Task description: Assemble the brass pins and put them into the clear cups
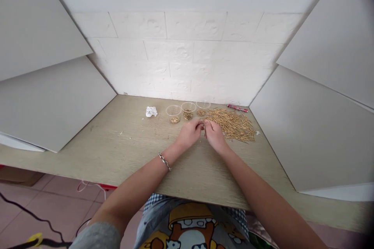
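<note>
My left hand (189, 134) and my right hand (215, 134) meet fingertip to fingertip over the table. Both are closed in a pinch; whatever they hold is too small and too covered to name. A heap of thin gold-coloured sticks (233, 124) spreads beside and behind my right hand. Just beyond the hands stand three clear plastic cups with small gold-coloured pieces in the bottom: a left cup (173, 110), a middle cup (188, 107) and a right cup (203, 104).
Crumpled white tissue (151, 111) lies left of the cups. A red patterned tube (237, 108) rests behind the heap near the wall. Grey-white panels, one left (55, 101) and one right (318, 128), flank the wooden table (117, 155). A white brick-patterned wall (181, 52) closes the back.
</note>
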